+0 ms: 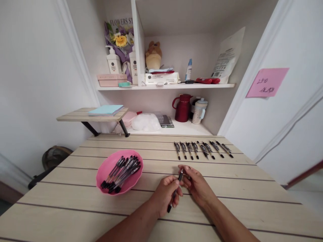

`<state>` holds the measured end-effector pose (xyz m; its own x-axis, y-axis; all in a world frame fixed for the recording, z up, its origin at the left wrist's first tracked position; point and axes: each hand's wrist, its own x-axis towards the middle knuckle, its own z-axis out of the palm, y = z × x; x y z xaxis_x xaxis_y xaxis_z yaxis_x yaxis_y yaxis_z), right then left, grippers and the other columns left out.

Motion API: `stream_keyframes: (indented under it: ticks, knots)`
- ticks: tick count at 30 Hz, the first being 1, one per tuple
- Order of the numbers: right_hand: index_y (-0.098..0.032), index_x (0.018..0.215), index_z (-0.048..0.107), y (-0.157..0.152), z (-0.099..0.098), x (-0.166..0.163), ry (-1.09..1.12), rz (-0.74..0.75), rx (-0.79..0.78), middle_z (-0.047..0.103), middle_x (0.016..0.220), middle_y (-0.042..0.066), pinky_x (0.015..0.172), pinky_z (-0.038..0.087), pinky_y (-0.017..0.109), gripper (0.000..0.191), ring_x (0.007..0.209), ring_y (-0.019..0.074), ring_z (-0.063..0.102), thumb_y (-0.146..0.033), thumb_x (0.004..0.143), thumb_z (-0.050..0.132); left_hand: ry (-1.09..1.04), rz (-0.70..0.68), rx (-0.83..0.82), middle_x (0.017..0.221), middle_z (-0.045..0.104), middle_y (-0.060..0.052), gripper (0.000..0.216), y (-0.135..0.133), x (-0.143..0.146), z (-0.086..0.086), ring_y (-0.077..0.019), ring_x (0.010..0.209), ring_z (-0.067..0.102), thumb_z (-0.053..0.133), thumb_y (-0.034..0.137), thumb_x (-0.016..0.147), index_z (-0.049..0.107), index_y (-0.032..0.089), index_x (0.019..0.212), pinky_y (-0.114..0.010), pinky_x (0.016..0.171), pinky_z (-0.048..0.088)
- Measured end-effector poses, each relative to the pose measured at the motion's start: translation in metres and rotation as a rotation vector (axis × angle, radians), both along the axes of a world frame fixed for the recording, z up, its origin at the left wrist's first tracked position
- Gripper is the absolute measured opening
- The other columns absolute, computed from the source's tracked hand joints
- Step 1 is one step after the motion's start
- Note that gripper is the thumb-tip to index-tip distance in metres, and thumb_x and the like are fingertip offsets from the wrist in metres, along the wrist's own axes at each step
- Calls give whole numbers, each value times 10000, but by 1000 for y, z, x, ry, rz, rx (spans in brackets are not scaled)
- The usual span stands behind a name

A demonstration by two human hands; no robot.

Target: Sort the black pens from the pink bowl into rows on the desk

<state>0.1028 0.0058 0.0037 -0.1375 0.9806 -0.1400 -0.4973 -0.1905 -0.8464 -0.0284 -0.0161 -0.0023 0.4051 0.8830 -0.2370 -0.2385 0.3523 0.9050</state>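
In the head view my left hand [168, 192] is closed around a black gel pen [174, 194], which slants with its pale tip up and its dark end down. My right hand [195, 185] is close beside the tip, its fingers curled in a pinch. Something small and dark shows between those fingers, but I cannot make out what it is. To the left, a pink bowl [101, 169] with a wavy rim holds several capped pens [123, 174]. Beyond my right hand, several black pens [190, 150] lie side by side in a row.
A small raised stand [75, 115] with blue paper [106, 110] rises at the table's back left. Behind the table, a shelf unit holds a red jug [183, 108], a cream cup [200, 111] and a plastic bag [145, 122]. A pink note [267, 82] hangs at right.
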Motion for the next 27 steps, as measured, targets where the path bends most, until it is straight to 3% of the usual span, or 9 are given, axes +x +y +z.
stream_keyframes:
  ticks: [4, 9, 14, 21, 24, 27]
  knots:
    - [-166, 654, 540, 0, -1, 0, -57, -27, 1, 354, 392, -81, 408, 207, 215, 284, 382, 55, 311, -397, 617, 701, 12, -7, 4, 573, 535, 41, 307, 0, 0, -1, -23, 296, 374, 526, 429, 734, 481, 151, 858, -163, 304, 204]
    - [-156, 758, 598, -1, 1, 0, -23, 1, 5, 357, 398, -85, 442, 297, 232, 327, 396, 69, 345, -415, 593, 709, -8, -19, 9, 566, 539, 36, 340, 0, -1, 0, -24, 293, 369, 520, 454, 730, 494, 143, 864, -167, 307, 203]
    - [-170, 635, 551, -2, 2, -1, -55, -41, -27, 333, 396, -93, 434, 313, 230, 286, 383, 50, 288, -380, 573, 733, 3, -20, -3, 569, 547, 33, 361, 0, -1, -1, -26, 299, 379, 523, 470, 726, 500, 142, 875, -165, 306, 197]
    - [-159, 771, 634, -1, 1, 2, 67, 5, 35, 344, 428, -84, 453, 335, 245, 257, 414, 49, 244, -337, 607, 718, -28, -68, -2, 536, 523, 40, 359, 2, -3, -3, -20, 281, 346, 495, 476, 747, 505, 137, 864, -169, 303, 166]
    - [-167, 804, 629, 2, 0, 5, 78, -8, 22, 431, 492, -56, 443, 328, 244, 281, 425, 53, 269, -350, 608, 714, -33, -62, -4, 541, 524, 41, 361, 2, -2, -4, -20, 283, 349, 506, 471, 739, 509, 135, 871, -170, 305, 172]
    - [-193, 831, 616, 5, -2, 8, 97, -88, 28, 572, 732, 4, 422, 315, 227, 288, 447, 46, 307, -341, 605, 718, -33, -74, -10, 549, 528, 37, 360, 2, -3, -4, -20, 291, 360, 515, 464, 733, 508, 134, 876, -167, 308, 176]
